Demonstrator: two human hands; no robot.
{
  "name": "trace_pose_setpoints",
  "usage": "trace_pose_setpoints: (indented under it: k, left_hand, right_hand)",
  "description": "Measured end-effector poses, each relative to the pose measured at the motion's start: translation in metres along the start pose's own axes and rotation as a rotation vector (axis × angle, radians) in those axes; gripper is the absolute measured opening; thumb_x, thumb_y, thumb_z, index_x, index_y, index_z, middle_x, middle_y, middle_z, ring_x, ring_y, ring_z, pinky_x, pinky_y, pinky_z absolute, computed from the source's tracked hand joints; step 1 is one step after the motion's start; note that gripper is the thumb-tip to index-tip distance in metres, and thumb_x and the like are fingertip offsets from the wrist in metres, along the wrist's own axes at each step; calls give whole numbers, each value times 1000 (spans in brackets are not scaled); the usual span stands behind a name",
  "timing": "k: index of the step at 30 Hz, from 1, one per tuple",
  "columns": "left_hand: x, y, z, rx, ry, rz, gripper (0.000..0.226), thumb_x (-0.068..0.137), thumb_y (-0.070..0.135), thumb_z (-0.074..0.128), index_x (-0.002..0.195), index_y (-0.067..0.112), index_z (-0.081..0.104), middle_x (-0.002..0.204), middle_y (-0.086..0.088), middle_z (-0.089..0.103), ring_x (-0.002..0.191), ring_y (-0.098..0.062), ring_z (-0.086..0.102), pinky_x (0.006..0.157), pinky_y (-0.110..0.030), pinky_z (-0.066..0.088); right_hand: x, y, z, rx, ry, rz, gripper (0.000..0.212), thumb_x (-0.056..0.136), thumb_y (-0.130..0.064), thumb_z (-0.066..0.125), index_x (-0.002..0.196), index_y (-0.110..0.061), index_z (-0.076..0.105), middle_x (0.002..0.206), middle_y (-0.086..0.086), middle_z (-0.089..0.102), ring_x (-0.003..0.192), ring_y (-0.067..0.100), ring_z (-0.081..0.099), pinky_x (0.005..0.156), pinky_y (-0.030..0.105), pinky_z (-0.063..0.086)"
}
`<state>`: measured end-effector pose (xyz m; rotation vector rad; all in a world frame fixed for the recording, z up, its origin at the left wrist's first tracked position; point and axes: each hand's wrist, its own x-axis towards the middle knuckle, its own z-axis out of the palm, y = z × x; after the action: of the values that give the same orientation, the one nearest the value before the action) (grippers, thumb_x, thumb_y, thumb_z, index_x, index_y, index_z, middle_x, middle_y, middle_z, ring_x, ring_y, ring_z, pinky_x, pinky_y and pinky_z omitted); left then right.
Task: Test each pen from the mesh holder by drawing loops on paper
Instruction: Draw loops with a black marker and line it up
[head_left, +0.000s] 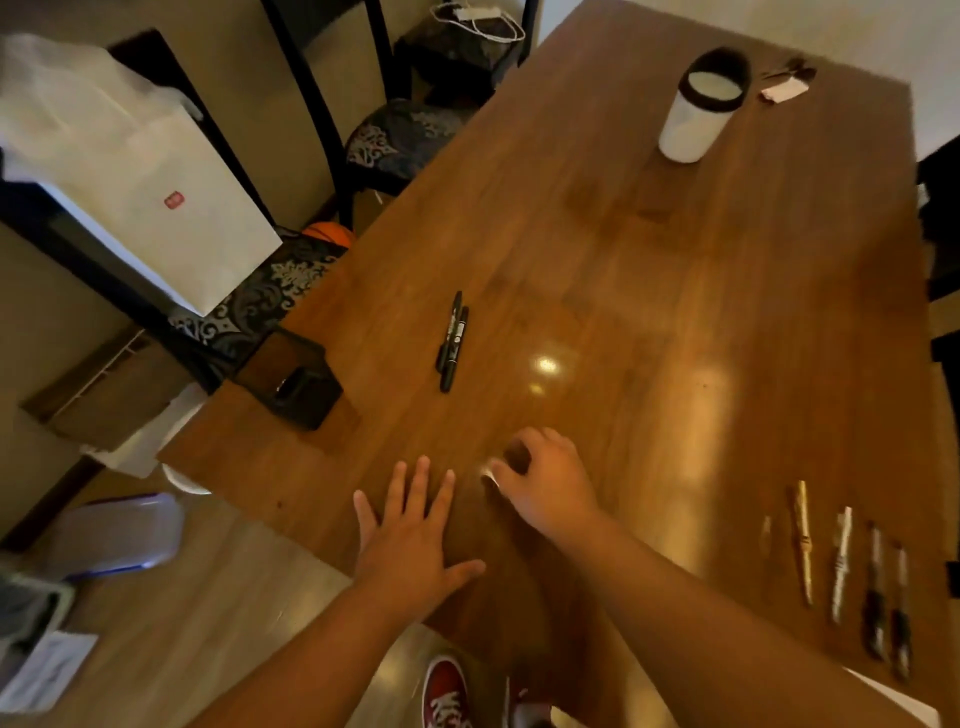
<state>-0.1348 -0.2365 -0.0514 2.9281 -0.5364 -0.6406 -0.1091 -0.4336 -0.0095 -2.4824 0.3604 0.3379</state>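
A black mesh holder sits at the left edge of the wooden table. Just right of the holder and a little farther from the person, two black markers lie side by side, touching. Nearer the person than the holder and to its right, the left hand lies flat on the wood, fingers straight and spread, holding nothing. Farther right of the holder, the right hand rests on the table with fingers curled under. Its thumb and forefinger pinch a small white thing, too blurred to name. Well to the right of the holder, near the table's front edge, a row of pens lies parallel and apart — a gold one, a white one, two dark ones. Far beyond the holder, toward the far right end, stands a white cup with a black rim. Left of the holder, a white paper bag sits on a chair
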Motion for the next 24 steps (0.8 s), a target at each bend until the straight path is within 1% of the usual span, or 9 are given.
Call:
trace_pose_setpoints:
  k: [3, 5, 7, 10, 13, 16, 18, 21, 24]
  left_hand:
    - [3, 0, 4, 17, -4, -12, 106, 66, 94, 19, 143, 39, -29, 155, 0, -32, 139, -27, -34, 107, -67, -16]
    - [5, 0, 4, 18, -29, -16, 107, 64, 94, 20, 141, 41, -31, 154, 0, -35, 137, -27, -38, 103, -66, -21]
    - [7, 1, 3, 9, -52, -19, 108, 63, 94, 22, 140, 42, -32, 153, 1, -37, 135, -26, -40, 99, -64, -27]
    - [6, 1, 1, -2, -61, -22, 108, 62, 94, 24, 139, 43, -32, 152, 2, -37, 136, -26, -40, 96, -64, -31]
    - [6, 1, -1, -8, -81, -23, 108, 62, 94, 25, 136, 44, -37, 151, 3, -38, 134, -26, -42, 95, -64, -33]
    - [6, 1, -4, -9, -87, -20, 107, 64, 94, 24, 131, 44, -43, 149, 4, -42, 131, -25, -46, 96, -65, -32]
    - [5, 0, -4, -29, -88, -14, 107, 65, 93, 25, 131, 45, -43, 149, 4, -42, 129, -24, -48, 95, -64, -33]
    - [5, 0, -3, -42, -84, -13, 107, 64, 94, 25, 133, 45, -41, 149, 4, -42, 127, -22, -50, 93, -63, -36]
    - [6, 0, -1, -26, -85, -13, 106, 63, 94, 21, 135, 44, -39, 149, 3, -43, 126, -22, -51, 94, -64, -34]
  right_hand:
    - [42, -26, 5, 4, 5, 20, 30, 89, -51, 58, 102, -24, 60, 102, -3, 59, 99, 18, 56, 81, 36, 51]
    - [67, -44, 10, 14, 11, 23, 27, 90, -50, 57, 92, -24, 56, 88, -4, 60, 87, 18, 60, 67, 32, 48]
    - [90, -59, 14, 22, 21, 42, 28, 92, -49, 55, 90, -21, 55, 80, -3, 61, 81, 21, 61, 61, 30, 44]
    - [116, -74, 14, 29, 54, 101, 28, 96, -44, 50, 91, -16, 53, 87, 5, 66, 80, 25, 61, 56, 30, 40]
    - [134, -82, 10, 77, 104, 160, 29, 98, -39, 48, 100, -12, 57, 93, 7, 67, 78, 25, 59, 51, 28, 34]
    - [147, -90, 5, 91, 91, 191, 26, 96, -37, 51, 100, -12, 59, 87, 6, 64, 64, 19, 53, 44, 24, 29]
    - [153, -94, 2, 82, 45, 206, 20, 94, -31, 54, 97, -13, 60, 85, 6, 63, 61, 18, 54, 42, 24, 30]
    - [158, -95, 0, 81, 2, 237, 16, 90, -30, 58, 92, -15, 61, 85, 6, 64, 65, 22, 58, 43, 25, 34]
    - [156, -92, 3, 48, -4, 226, 15, 88, -30, 61, 90, -15, 59, 78, 2, 60, 61, 18, 57, 42, 24, 35]
